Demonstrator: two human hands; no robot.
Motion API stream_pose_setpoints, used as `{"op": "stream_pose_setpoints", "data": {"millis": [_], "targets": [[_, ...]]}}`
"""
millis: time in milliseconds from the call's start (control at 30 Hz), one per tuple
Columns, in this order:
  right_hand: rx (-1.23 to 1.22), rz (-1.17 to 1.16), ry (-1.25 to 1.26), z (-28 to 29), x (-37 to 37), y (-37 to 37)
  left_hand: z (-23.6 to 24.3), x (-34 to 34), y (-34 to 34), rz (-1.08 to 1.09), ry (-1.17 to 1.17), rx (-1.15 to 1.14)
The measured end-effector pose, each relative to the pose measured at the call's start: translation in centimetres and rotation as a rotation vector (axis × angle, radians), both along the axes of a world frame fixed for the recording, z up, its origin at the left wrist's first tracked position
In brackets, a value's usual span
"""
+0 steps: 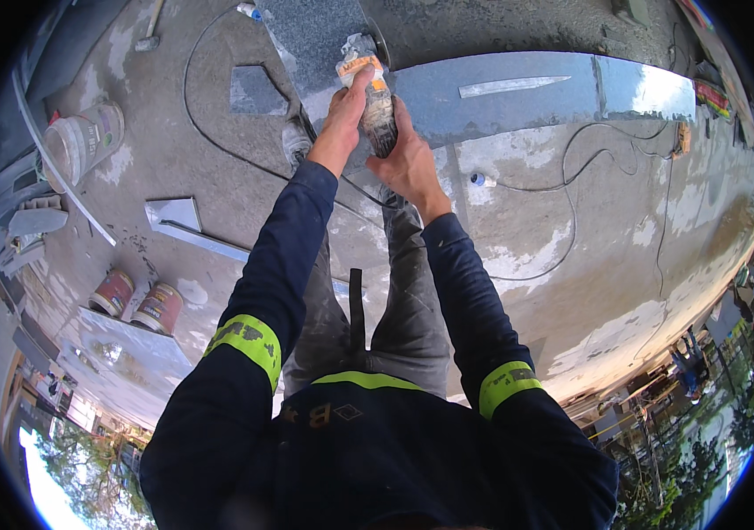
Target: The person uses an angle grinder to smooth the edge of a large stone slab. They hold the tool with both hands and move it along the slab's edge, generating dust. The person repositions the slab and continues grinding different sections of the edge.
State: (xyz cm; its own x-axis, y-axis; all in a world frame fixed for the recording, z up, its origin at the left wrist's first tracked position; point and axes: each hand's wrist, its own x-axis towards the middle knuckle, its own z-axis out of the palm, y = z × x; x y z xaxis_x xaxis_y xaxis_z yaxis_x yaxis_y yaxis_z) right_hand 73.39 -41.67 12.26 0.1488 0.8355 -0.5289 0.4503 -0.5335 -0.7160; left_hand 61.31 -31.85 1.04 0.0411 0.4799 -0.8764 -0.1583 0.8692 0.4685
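Observation:
Both my hands are closed around a dusty orange-and-grey angle grinder (380, 119). My left hand (340, 124) grips it from the left, its thumb lying along the orange part near the head. My right hand (410, 168) wraps the rear of the body from the right. At the far end of the tool, the edge of a disc shows over a speckled grey stone slab (311, 35); whether it touches the stone cannot be made out. A long grey slab (518, 110) runs off to the right, bearing a thin pale stone sliver (509, 87).
Black cables (190, 106) snake across the concrete floor, one ending in a blue-and-white plug (481, 179). A square stone offcut (256, 90) lies left of the slab. Buckets (86, 141) stand at the left. A hammer (148, 40) lies far left; an orange tool (682, 140) sits far right.

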Motion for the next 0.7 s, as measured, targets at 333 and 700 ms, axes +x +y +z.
{"op": "stream_pose_setpoints", "data": {"millis": [333, 700], "targets": [[-0.015, 0.006, -0.012, 0.3, 0.1, -0.2, -0.2, 0.1, -0.5, 0.003, -0.012, 0.005], [-0.036, 0.002, 0.003, 0.3, 0.2, -0.8, 0.6, 0.2, -1.1, -0.021, -0.043, 0.029]]}}
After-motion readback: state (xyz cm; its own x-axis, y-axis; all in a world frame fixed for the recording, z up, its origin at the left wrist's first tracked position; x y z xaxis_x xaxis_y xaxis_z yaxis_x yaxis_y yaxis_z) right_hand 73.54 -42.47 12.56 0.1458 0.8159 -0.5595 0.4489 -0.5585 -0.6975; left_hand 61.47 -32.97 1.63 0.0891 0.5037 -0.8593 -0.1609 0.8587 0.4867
